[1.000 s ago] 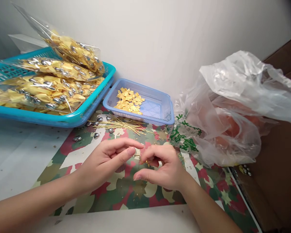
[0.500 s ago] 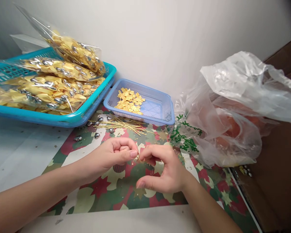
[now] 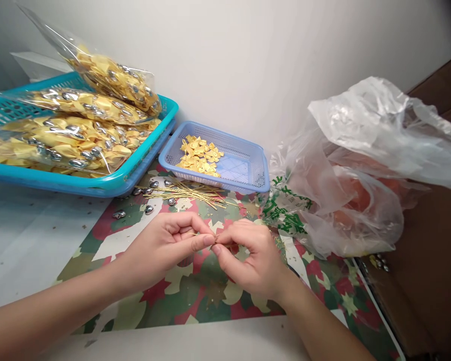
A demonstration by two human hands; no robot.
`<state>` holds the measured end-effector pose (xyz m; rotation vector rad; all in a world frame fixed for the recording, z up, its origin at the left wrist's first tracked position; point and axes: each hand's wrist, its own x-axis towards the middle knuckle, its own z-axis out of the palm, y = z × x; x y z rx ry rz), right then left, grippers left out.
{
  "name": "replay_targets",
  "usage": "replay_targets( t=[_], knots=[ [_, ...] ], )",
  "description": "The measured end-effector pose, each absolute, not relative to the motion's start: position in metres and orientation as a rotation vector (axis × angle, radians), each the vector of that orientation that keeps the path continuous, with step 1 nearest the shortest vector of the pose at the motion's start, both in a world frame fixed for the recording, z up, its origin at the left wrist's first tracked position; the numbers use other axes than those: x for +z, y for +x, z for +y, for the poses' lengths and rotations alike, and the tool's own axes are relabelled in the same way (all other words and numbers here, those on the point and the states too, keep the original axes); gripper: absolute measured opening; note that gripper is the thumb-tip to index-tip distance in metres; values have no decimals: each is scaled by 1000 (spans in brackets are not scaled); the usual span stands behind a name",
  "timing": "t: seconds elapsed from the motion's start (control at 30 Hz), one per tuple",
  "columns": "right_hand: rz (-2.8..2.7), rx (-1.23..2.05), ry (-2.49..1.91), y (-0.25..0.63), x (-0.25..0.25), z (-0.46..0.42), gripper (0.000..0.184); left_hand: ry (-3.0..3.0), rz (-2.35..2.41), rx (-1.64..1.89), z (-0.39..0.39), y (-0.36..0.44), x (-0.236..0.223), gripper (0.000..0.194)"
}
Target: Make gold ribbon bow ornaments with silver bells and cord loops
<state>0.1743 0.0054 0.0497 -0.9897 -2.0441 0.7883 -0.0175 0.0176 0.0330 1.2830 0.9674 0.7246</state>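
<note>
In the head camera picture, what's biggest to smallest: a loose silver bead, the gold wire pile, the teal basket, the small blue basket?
1. Teal basket
2. Small blue basket
3. Gold wire pile
4. Loose silver bead

Glare on clear bags [image 3: 93, 107]

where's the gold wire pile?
Head view, just left of centre: the gold wire pile lies on the patterned sheet, between the small basket and the left hand.
</note>
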Motion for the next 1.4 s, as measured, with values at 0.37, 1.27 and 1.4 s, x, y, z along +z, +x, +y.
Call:
replay_targets(
  t=[0.37,1.27,1.4],
  knots=[
    [-2013,844,-979,176,55,8,22,1310,995,713,18,-18,32,38],
    [-1568,1807,-1043,185,58,11,23,2258,708,858,21,-29,44,22],
    [-1504,1872,-979,185,56,13,28,1986,727,650,22,-31,51,28]
  ],
)
